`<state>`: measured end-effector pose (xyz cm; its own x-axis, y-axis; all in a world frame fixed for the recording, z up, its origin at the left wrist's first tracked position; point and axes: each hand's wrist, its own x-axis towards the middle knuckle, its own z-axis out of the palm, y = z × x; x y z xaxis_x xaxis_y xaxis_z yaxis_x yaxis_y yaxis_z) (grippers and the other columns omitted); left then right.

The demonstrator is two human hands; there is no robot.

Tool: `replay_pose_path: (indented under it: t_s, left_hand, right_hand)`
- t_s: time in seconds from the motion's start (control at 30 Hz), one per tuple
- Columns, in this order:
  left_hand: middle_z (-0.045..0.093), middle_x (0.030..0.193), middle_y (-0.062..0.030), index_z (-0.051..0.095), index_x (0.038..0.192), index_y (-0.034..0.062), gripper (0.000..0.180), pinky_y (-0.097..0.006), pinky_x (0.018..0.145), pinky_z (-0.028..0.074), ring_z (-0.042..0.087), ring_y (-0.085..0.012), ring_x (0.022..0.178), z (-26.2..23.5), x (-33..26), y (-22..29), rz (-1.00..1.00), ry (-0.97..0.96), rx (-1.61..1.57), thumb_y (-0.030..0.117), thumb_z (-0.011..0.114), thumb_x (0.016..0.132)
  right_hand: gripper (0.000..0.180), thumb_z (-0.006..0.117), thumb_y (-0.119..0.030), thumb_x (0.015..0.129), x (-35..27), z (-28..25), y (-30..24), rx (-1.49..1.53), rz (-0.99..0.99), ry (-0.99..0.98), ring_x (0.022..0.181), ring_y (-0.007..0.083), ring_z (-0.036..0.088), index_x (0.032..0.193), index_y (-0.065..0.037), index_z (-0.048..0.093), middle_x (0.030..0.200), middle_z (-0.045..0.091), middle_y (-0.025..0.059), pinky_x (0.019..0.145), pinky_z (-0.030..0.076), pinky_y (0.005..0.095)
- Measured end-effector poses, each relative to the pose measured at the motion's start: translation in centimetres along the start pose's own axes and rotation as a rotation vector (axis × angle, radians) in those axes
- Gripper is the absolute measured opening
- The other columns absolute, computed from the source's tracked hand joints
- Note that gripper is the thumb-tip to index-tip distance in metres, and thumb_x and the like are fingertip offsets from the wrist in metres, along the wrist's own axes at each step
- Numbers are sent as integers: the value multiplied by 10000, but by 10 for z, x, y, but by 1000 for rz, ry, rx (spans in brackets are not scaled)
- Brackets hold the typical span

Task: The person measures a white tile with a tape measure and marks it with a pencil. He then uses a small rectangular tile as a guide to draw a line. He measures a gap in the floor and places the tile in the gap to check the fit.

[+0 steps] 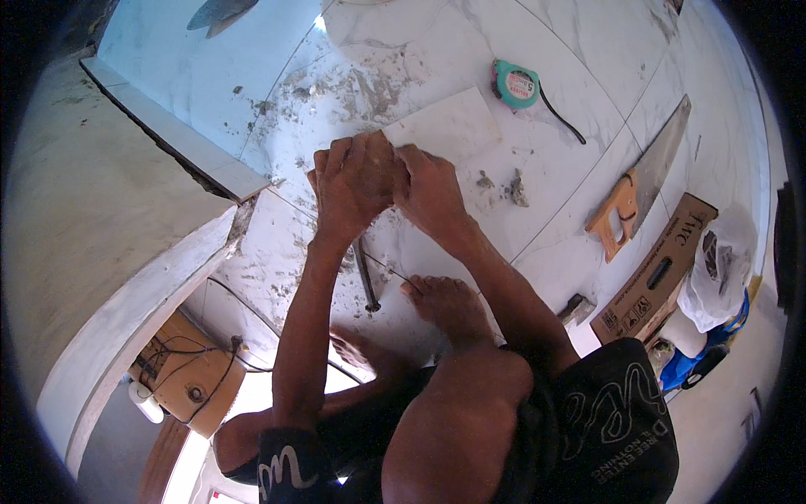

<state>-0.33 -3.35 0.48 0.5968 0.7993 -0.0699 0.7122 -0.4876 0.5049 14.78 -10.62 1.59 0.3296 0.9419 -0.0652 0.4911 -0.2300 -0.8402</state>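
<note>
My left hand [353,181] is closed, with its knuckles up and its fingers curled over. Pressed against it is my right hand [430,195], whose fingers are bent at the near edge of a white tile piece [453,122]. The fingertips are hidden, so what the left hand grips does not show. Below my wrists a thin dark metal rod [366,277] runs toward my feet, its upper end covered by the left hand. Crumbs of grey mortar [518,188] lie to the right of my hands.
A teal tape measure [515,85] and a wooden-handled handsaw [625,206] lie to the right. Beyond the saw are a cardboard box [655,269] and a plastic bag [716,269]. A raised ledge [134,294] curves along the left, near a cabled wooden box [197,370]. A trowel blade [220,13] shows at the top.
</note>
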Motion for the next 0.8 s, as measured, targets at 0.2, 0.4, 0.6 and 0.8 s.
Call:
replay_pose_path:
  t_s: [0.2,0.4,0.6,0.8]
  left_hand:
    - [544,1311,-88,578,1401,98,957,-488,950,413,489,-321,1149,-4,2,6,79,7,0,260,971,544]
    - [543,1311,-81,578,1403,99,976,-500,959,411,488,-321,1151,0,0,2,18,-1,-39,266,986,533]
    - [532,1317,-93,570,1401,66,987,-506,965,410,486,-326,1134,-2,2,3,2,-30,-26,251,984,525]
    - [542,1309,-106,574,1389,43,989,-508,956,416,489,-332,1132,-1,-1,3,22,0,-7,232,983,509]
  right_hand:
    - [109,650,-35,891,19,7,-8,16,-26,80,751,458,688,962,48,640,786,677,264,657,550,499]
    - [108,646,-56,912,27,9,-2,16,-73,121,725,461,682,889,45,617,725,652,272,633,535,506]
    - [122,652,-54,900,10,0,-3,-24,11,29,720,443,692,956,54,646,718,654,259,642,542,498]
    - [131,642,-23,877,-13,-1,-2,34,-33,79,723,445,692,984,52,648,755,668,266,661,547,501]
